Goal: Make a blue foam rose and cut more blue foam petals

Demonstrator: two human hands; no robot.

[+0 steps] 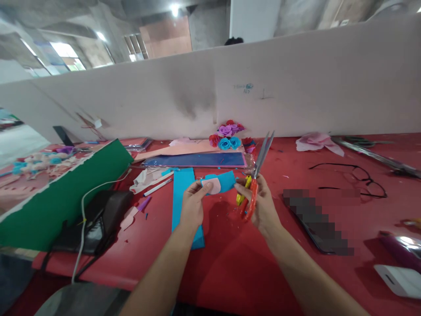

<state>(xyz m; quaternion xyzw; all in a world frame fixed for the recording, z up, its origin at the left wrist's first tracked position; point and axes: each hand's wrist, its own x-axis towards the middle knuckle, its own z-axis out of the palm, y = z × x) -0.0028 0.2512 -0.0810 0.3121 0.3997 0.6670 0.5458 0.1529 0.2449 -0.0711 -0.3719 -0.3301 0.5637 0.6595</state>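
Note:
My left hand (194, 202) pinches a folded piece of blue crepe paper (226, 181) together with a small pale pink paper piece (215, 186) that has a rounded edge. My right hand (263, 202) is closed around orange-handled scissors (253, 193), their blades pointing up and away from the paper. Its thumb and finger also reach the right end of the blue paper. Just behind the scissors lies a yellow-handled tool (242, 195), partly hidden. Under my left hand a long blue paper strip (183, 180) rests on the red table (230, 263).
Paper flowers (228, 131) stand near the white partition (148, 96). A green board (66, 197) and a black bag (112, 210) are at left. Glasses (365, 180), a dark phone-like slab (315, 224) and a white charger (397, 280) lie at right. A white pen (158, 188) lies left of the strip.

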